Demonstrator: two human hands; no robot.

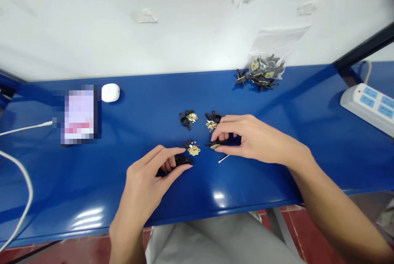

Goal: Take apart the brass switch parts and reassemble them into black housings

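My left hand curves around a black plastic part on the blue table, thumb and forefinger apart on either side of it. A brass disc with small pieces lies just beyond its fingertips. My right hand pinches a black part with a brass plate between thumb and fingers. Below it lies a thin white-tipped stick. Farther back, one group of black and brass parts sits at the middle, and another brass piece with black parts is partly behind my right fingers.
A clear bag of black and brass parts leans on the white wall, with loose ones before it. At left are a blurred phone, a white case and a white cable. A power strip lies at right.
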